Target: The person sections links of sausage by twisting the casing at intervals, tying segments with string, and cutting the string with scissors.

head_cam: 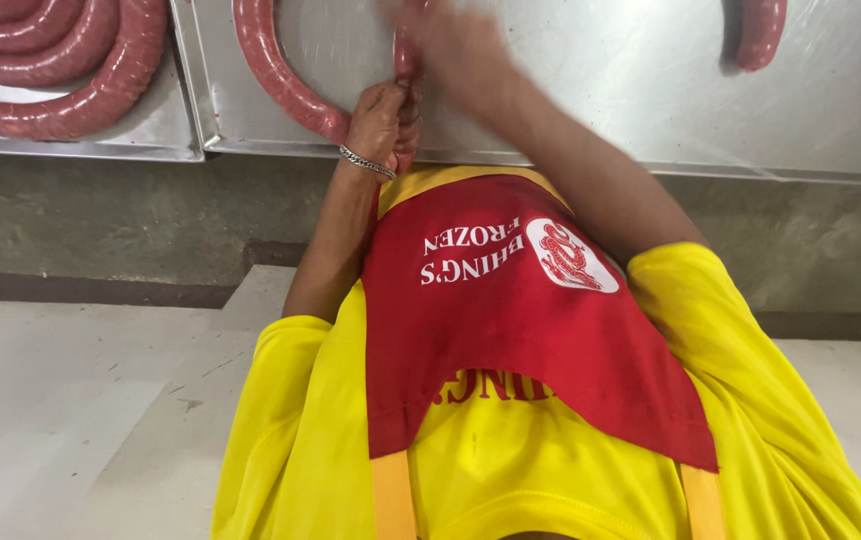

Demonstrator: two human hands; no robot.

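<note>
A: Two flat steel trays sit along the top of the frame. The smaller steel tray (156,115) at upper left holds a coiled reddish-brown sausage rope (61,60), several loops lying side by side.

B: And the next one?

A: The wide shiny steel tray (601,90) runs from top centre to the right edge. On it a curved length of reddish sausage (276,70) bends down from the top toward the tray's near rim. A darker sausage end (756,35) lies at upper right, well apart.

B: The hands?

A: Left hand (383,125), a silver chain bracelet (367,162) on its wrist, is closed tight around the curved sausage at the near rim. Right hand (451,45) is just above it, blurred; whether its fingers are closed I cannot tell.

B: What blocks the view?

A: A red apron bib (521,320) over a yellow shirt (331,440) fills the lower centre, covering the grey concrete ledge (131,215) under the trays.
</note>
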